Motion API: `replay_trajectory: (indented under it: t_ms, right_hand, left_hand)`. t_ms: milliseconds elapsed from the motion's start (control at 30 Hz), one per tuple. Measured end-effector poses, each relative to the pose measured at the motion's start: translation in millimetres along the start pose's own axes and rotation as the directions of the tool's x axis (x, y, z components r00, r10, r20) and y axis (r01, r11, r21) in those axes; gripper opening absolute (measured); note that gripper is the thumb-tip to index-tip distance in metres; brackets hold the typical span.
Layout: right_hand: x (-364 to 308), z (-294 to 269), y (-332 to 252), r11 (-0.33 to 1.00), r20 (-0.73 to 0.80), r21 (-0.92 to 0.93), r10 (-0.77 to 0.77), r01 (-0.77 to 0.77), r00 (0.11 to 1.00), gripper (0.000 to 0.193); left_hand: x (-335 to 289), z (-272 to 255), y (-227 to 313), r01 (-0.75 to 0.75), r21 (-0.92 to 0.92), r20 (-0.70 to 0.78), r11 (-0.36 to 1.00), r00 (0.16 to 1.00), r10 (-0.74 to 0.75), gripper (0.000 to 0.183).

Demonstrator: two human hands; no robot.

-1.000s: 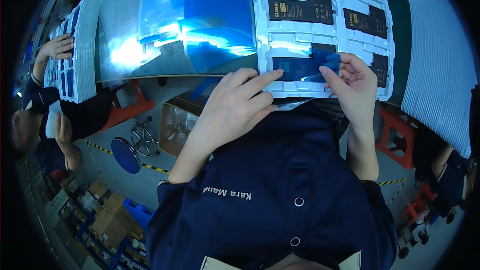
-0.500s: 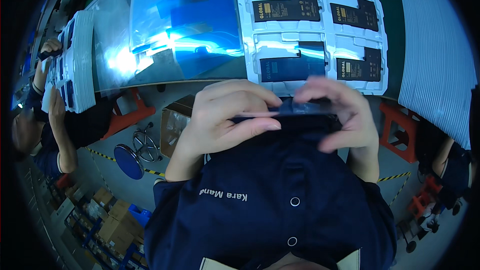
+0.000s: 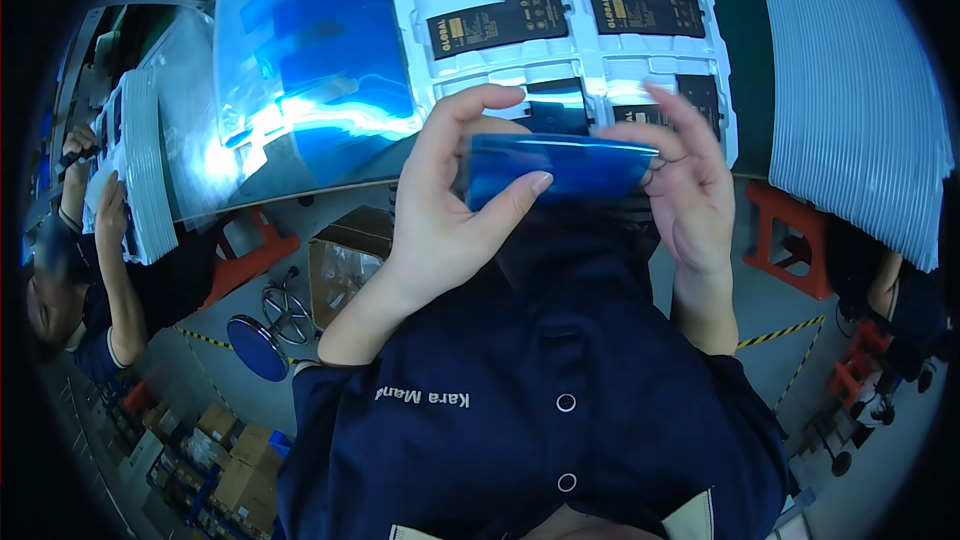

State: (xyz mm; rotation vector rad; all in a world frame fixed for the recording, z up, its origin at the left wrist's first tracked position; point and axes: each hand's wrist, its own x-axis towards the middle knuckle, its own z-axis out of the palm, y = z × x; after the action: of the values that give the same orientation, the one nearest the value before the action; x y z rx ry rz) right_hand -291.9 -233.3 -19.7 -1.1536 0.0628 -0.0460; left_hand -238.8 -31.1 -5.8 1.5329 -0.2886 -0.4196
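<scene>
Both ends of that blue film strip (image 3: 560, 165) are pinched, left hand (image 3: 450, 210) and right hand (image 3: 685, 185) (over the white tray (image 3: 590, 70)); next you'd probably need steady tension

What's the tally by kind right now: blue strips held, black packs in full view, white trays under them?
Blue strip, held in both hands: 1
Black packs, in full view: 2
White tray: 1
Total: 4
</scene>
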Motion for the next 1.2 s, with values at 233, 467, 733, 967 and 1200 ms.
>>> replay_trajectory:
  t_ms: [233, 467, 733, 967, 1200]
  right_hand:
    - [-6.1, -20.8, 2.8, 0.986, -0.013, -0.128, 0.104, -0.105, 0.994, 0.009]
    - [-1.6, -28.3, -7.0, 0.950, -0.031, -0.312, -0.025, 0.014, 0.999, 0.011]
    - [5.5, -77.2, -21.8, 0.979, -0.196, -0.164, -0.151, 0.119, 0.969, 0.021]
    - [21.5, -85.7, -21.5, 0.868, -0.141, -0.496, -0.081, 0.000, 0.987, 0.028]
    - [19.3, -91.0, -17.1, 0.864, -0.147, -0.502, -0.052, -0.029, 0.988, 0.028]
  left_hand:
    - [1.2, 13.5, -2.0, -0.009, -0.015, 0.045, 1.000, 0.999, 0.009, 0.023]
    - [3.6, 18.7, -16.1, -0.109, 0.197, 0.018, 0.974, 0.994, 0.108, 0.016]
    - [16.9, 21.0, -34.4, -0.623, 0.487, 0.327, 0.612, 0.780, 0.533, 0.028]
    - [21.9, 32.2, -36.2, -0.696, 0.568, 0.505, 0.439, 0.716, 0.482, 0.021]
    - [22.4, 32.9, -35.5, -0.646, 0.622, 0.516, 0.443, 0.763, 0.388, 0.024]
